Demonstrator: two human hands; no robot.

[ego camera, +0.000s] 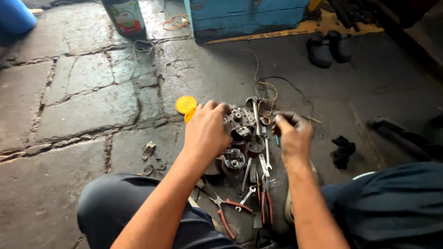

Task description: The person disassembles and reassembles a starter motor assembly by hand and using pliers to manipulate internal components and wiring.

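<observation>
A grimy metal motor assembly point(239, 123) sits on the stone floor between my knees. My left hand point(207, 129) rests over its left side, fingers curled on the casing. To the right of the part, my right hand point(290, 131) is closed, pinching something small that I cannot make out, with a blue-handled tool point(277, 139) just under the fingers. A hammer point(254, 108) lies behind the assembly. Below the hands lie spanners point(265, 159) and red-handled pliers point(266, 205).
A yellow round lid point(186, 104) lies to the left of the assembly. Loose wires point(270, 90) trail behind it. A blue wooden box point(244, 16), a dark bottle point(123, 17), black shoes point(328, 48) and a black rag point(344, 150) lie around. Small metal bits point(148, 150) sit near my left knee.
</observation>
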